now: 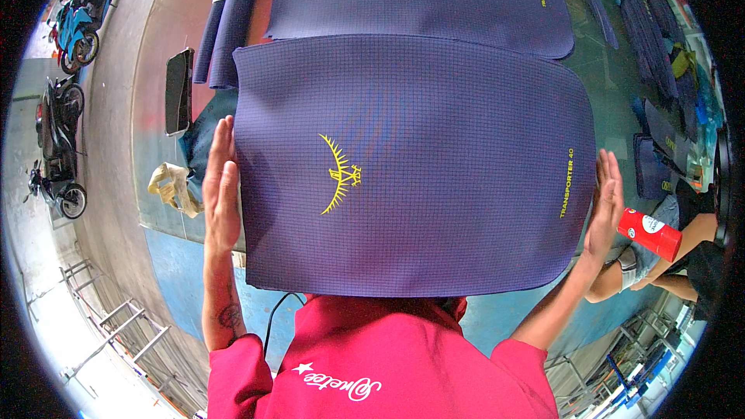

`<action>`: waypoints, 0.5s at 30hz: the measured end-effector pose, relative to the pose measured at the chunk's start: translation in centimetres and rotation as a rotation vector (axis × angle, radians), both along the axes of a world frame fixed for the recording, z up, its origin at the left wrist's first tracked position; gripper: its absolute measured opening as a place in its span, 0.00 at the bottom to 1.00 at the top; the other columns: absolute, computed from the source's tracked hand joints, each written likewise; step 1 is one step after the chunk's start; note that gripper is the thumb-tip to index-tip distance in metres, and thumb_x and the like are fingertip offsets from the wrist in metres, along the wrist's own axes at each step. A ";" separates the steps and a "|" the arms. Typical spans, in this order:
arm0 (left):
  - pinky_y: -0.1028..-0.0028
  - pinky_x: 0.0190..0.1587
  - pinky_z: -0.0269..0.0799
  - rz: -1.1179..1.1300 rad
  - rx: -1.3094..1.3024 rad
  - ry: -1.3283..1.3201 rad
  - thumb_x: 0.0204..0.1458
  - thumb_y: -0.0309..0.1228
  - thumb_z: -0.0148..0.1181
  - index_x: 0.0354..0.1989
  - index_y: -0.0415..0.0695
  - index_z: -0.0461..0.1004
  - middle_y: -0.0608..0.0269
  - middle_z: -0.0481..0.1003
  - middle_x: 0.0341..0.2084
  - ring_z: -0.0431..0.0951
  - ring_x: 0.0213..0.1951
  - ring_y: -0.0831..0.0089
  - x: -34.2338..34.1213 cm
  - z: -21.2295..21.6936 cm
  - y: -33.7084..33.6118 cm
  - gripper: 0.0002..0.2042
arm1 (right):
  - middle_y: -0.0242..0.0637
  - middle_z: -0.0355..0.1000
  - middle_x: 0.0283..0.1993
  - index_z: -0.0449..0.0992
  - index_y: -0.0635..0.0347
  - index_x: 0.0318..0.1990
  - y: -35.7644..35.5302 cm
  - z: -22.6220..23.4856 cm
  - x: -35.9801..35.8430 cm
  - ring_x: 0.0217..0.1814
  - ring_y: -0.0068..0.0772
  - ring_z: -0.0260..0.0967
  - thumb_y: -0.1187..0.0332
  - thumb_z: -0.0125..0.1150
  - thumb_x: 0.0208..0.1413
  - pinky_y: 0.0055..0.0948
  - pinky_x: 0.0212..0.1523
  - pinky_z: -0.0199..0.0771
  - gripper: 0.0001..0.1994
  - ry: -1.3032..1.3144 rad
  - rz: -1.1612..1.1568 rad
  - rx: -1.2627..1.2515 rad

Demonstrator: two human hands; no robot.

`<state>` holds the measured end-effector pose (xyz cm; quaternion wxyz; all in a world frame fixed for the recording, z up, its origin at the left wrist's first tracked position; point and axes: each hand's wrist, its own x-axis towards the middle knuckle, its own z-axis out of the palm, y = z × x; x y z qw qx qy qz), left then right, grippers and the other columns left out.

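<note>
A dark blue-purple fabric panel (434,171) with a fine grid weave lies in front of me, its corners rounded on the right. It bears a yellow spiky emblem and small yellow print. My left hand (223,198) stands edgewise along its left side, fingers straight and together. Against the right edge rests my right hand (606,206), also with straight fingers, palm facing inward. The panel sits between the two palms; neither hand's fingers wrap round it. Whether more layers lie under it, I cannot tell. Beyond it lies a similar fabric panel (419,0), partly covered by the near one.
Rolled fabric bundles (226,27) tied with white strips lie far left, near a dark phone (178,93) and a beige cloth (175,188). At right are a red can (650,235), a seated person's leg (617,279) and fabric stacks (648,39). Motorbikes (58,124) stand left.
</note>
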<state>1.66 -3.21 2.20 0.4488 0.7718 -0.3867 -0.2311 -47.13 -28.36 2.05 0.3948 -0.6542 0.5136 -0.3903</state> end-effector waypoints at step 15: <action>0.68 0.66 0.55 -0.151 -0.078 -0.199 0.64 0.32 0.50 0.65 0.37 0.61 0.49 0.63 0.64 0.62 0.65 0.66 2.4 3.4 -5.6 0.22 | 0.43 0.57 0.72 0.57 0.64 0.70 -0.3 -1.3 1.8 0.72 0.38 0.55 0.44 0.34 0.69 0.38 0.72 0.50 0.34 -0.470 0.036 0.297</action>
